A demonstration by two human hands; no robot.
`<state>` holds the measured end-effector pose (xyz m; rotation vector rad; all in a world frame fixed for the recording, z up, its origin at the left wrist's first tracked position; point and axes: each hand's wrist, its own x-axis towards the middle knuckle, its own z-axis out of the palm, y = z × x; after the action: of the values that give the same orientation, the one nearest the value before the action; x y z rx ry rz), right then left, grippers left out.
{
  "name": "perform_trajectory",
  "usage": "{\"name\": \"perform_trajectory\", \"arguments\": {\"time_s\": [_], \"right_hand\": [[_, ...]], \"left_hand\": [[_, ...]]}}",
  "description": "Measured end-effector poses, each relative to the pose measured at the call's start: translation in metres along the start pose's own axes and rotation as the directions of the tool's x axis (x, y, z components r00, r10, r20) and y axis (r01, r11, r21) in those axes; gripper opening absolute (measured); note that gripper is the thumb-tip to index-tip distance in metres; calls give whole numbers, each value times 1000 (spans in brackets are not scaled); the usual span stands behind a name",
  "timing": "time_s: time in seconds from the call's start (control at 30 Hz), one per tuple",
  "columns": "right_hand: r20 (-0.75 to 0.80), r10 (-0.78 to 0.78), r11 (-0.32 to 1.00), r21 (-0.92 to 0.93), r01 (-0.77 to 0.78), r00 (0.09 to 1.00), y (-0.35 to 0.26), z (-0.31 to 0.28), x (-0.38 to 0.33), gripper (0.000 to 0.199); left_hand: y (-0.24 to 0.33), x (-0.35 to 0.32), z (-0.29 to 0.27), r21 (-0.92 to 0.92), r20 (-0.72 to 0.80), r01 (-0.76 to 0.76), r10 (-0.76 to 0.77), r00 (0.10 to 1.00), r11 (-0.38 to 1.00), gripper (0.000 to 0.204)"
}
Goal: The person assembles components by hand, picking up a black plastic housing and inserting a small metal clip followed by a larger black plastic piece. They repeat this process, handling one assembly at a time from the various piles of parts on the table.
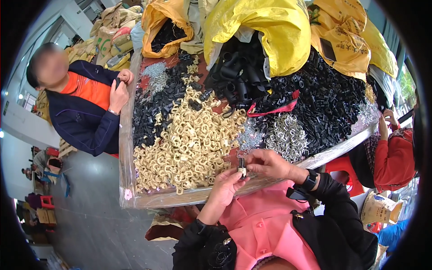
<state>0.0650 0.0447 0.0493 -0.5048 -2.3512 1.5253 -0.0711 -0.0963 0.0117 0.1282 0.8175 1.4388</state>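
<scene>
Beyond both hands (252, 173), beige clips (184, 144) crowd table (128, 171).

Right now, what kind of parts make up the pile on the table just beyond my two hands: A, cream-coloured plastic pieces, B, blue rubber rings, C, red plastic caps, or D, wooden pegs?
A: the heap of cream-coloured plastic pieces lies just past the left hand and right hand, which pinch a small black part between them.

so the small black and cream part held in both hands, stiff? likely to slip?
The small part probably stays stiff: pinched between both hands' fingers without bending. Likely light, needing only fingertips. Its small size may let it slip.
</scene>
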Motion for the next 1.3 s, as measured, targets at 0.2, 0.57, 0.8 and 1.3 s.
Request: {"name": "perform_trajectory", "arguments": {"time_s": [0.2,0.57,0.8,1.3], "right_hand": [[-186,-249,758,-648,72,951,56,-45,2,14],[-253,117,985,-96,-145,960,52,-47,-3,11],[-1,196,778,608,-155,981,25,-31,-14,16],[39,182,751,639,-165,982,-11,-4,-21,20]], "left_hand": [[1,8,3,27,43,-18,17,999,999,19],[-3,8,6,-44,-25,-55,54,998,998,20],[-3,10,17,-8,-15,-73,73,997,997,22],[3,4,33,43,39,-90,88,995,995,27]]}}
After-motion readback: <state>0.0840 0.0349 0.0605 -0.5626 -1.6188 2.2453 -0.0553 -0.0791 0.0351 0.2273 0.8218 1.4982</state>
